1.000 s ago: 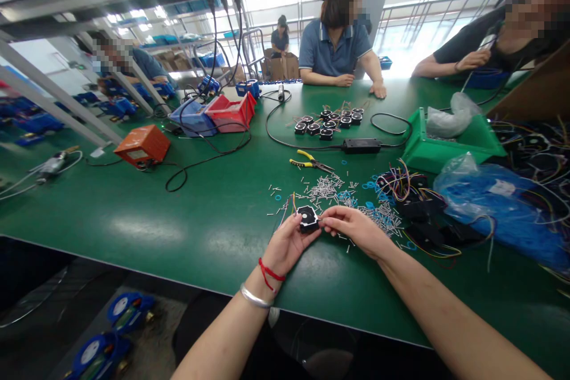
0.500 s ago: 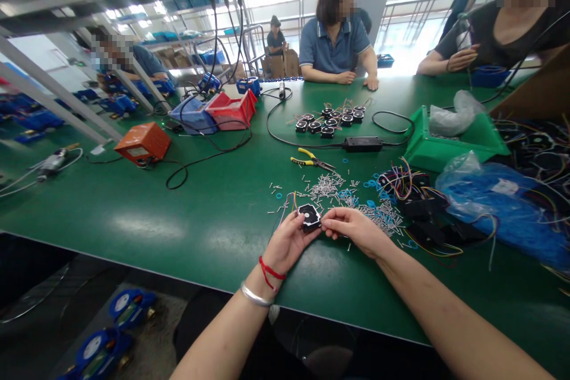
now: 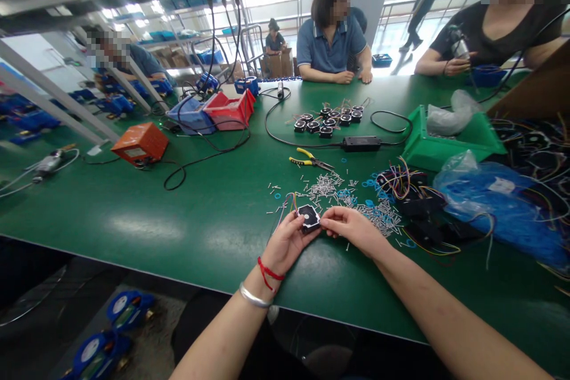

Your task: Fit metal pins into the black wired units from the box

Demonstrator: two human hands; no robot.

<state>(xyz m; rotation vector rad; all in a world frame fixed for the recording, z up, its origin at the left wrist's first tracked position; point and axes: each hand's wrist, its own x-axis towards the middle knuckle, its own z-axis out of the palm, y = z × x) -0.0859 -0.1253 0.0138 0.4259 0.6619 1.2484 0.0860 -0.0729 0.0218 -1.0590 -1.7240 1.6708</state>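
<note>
A small square black cooling fan (image 3: 309, 219) with coloured wires is gripped in my left hand (image 3: 287, 238), thumb on its upper face and fingers beneath. My right hand (image 3: 351, 228) is pinched closed at the fan's right corner; whatever lies between its fingertips is too small or hidden to make out. Just beyond the hands are loose screws (image 3: 326, 186) in a scattered heap, mixed with blue rings (image 3: 369, 183). Pliers with yellow handles (image 3: 309, 158) lie behind the screws.
Several similar fans (image 3: 327, 120) stand grouped farther back. A black power adapter (image 3: 361, 143) and its cable lie before a green bin (image 3: 412, 141). Blue plastic bags (image 3: 485, 190) and wired fans crowd the right. An orange box (image 3: 140, 143) and a red bin (image 3: 229, 111) are left. Co-workers sit opposite.
Both hands and the fan stay almost in place. The view has shifted slightly. A person in the far background at right has walked leftward into fuller view.
</note>
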